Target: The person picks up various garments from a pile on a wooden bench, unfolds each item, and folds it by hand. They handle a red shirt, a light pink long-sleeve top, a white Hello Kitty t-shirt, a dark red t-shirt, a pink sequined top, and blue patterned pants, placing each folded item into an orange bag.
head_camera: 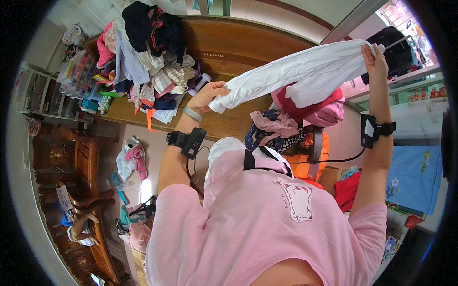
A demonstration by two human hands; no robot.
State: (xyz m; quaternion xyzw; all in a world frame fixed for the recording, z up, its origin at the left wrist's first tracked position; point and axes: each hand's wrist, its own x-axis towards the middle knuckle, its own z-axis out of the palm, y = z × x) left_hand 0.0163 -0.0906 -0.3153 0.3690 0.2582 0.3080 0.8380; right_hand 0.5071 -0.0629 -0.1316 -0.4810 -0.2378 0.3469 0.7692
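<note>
A long white cloth garment (286, 73) is stretched between my two hands, above a wooden bench (218, 39). My left hand (211, 93) grips its lower left end, thumb on top. At the upper right, my right hand (375, 60) holds the other end, with the fingers raised along the fabric. One part of the cloth hangs in a loose fold near the right side. Under it lies a stack of pink and red clothes (313, 107). Beside that stack rests a heap of crumpled pink and dark patterned clothes (277, 130).
A tall pile of mixed clothes (154, 68) covers the bench's left end, beside a purple dumbbell (200, 84) and clear plastic boxes (77, 73). Pink shoes (136, 161) lie on the floor. A person (82, 228) sits on a wooden sofa (86, 171). An orange bag (322, 153) stands at right.
</note>
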